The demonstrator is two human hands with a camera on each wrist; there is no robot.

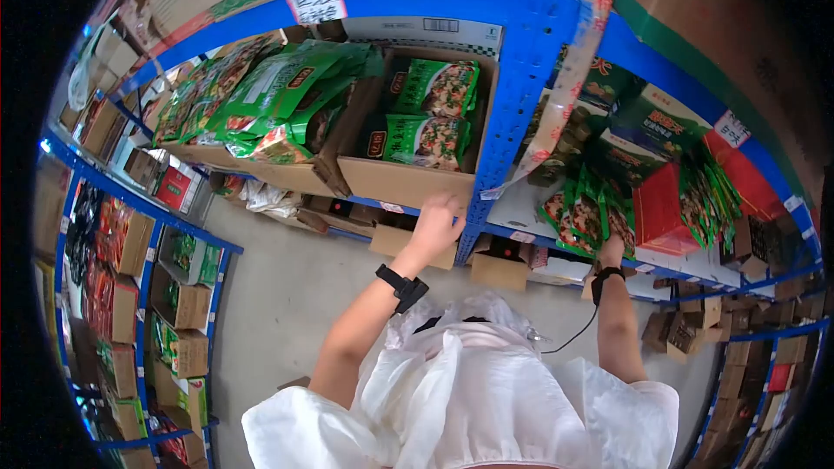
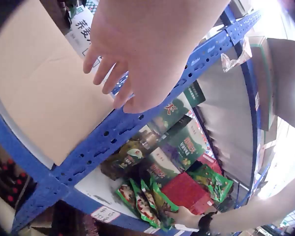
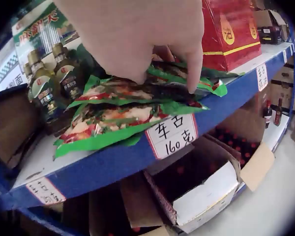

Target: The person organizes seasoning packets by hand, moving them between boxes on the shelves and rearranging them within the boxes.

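Note:
Several green food packets (image 1: pixel 575 215) with a picture of a dish lean together near the front edge of the right-hand shelf. My right hand (image 1: pixel 612 252) reaches in at their right end. In the right wrist view its thumb and fingers (image 3: pixel 194 73) come down around the upper packets (image 3: pixel 113 120), pinching them. My left hand (image 1: pixel 441 219) is near the blue upright post, in front of an open cardboard box (image 1: pixel 404 181) of similar green packets. Its fingers hang loosely bent and hold nothing.
A blue perforated post (image 1: pixel 512 104) divides the two shelf bays. Red boxes (image 1: pixel 658 208) and dark bottles (image 3: pixel 69 76) flank the right-hand packets. Large green bags (image 1: pixel 278 91) fill the left bay. Open cartons (image 3: pixel 196 182) stand below the shelf edge, which carries handwritten price tags (image 3: pixel 172 135).

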